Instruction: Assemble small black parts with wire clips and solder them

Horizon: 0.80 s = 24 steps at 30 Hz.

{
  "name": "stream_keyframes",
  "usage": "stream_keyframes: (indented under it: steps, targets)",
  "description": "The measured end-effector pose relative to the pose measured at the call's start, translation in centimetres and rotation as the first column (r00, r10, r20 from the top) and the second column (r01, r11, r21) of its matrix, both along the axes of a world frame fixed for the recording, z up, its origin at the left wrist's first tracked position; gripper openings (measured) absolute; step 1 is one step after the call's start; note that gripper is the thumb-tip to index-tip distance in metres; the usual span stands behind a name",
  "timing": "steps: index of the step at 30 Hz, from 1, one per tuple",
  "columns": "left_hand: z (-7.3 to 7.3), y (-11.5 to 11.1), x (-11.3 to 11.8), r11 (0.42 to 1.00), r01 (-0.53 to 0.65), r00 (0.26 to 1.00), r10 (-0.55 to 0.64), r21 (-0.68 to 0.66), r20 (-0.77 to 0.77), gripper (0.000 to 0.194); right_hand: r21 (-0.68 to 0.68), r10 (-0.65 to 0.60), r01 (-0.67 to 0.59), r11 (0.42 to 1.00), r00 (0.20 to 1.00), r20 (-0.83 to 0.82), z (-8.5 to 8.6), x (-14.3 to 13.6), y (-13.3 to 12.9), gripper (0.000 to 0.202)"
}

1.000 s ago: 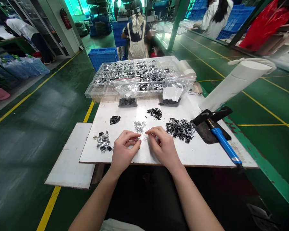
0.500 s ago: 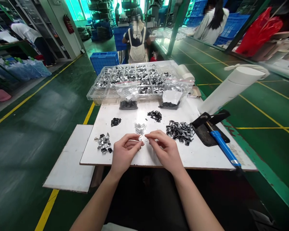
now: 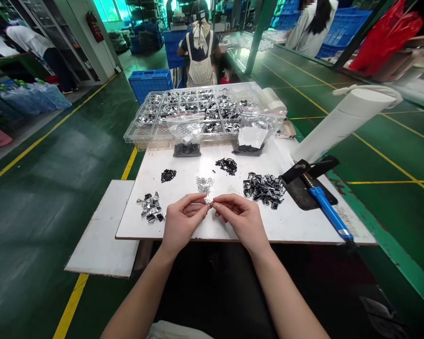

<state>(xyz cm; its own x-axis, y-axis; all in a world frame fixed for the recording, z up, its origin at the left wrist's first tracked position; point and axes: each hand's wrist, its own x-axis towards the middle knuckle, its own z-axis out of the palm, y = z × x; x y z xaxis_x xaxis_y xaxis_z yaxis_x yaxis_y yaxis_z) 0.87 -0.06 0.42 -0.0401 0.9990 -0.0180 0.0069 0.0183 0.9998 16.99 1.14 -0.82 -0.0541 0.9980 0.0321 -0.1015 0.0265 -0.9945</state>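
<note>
Between the thumb and fingers of my left hand (image 3: 182, 219) is a small shiny metal piece (image 3: 207, 201). My right hand (image 3: 243, 220) is pinched closed at the right side of that piece; whatever its fingertips hold is too small to make out. Just beyond my fingertips lies a pile of thin silver wire pieces (image 3: 205, 184). Silver and black metal parts (image 3: 150, 207) are heaped left of my left hand. Two small heaps of black parts, one on the left (image 3: 168, 175) and one on the right (image 3: 226, 166), lie farther back. A larger heap of black-and-silver parts (image 3: 265, 188) sits beyond my right hand.
A clear compartment tray (image 3: 132, 136) full of small parts spans the table's back. Two plastic bags, one left (image 3: 187, 149) and one right (image 3: 249, 147), stand before it. On the right are a blue-handled tool (image 3: 327, 207) and a leaning white tube (image 3: 342, 122). A person (image 3: 199, 56) is beyond the table.
My right fingertips have come left to meet the metal piece at my left fingertips, closing the small gap between my hands. The camera view has shifted slightly.
</note>
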Motion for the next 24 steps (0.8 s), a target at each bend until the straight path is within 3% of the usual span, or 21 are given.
stream_keyframes:
  steps: [17, 24]
  targets:
    - [-0.03, -0.01, -0.19, 0.989, 0.085, 0.988, -0.069, 0.120, -0.135, 0.020, 0.108, 0.008, -0.021, 0.994, 0.992, 0.127, -0.20, -0.12, -0.39, 0.013]
    - [-0.21, -0.06, -0.12, 0.998, 0.044, 0.993, -0.038, 0.052, -0.111, 0.023, 0.156, -0.005, -0.026, 0.987, 0.981, 0.193, -0.04, -0.23, -0.54, 0.012]
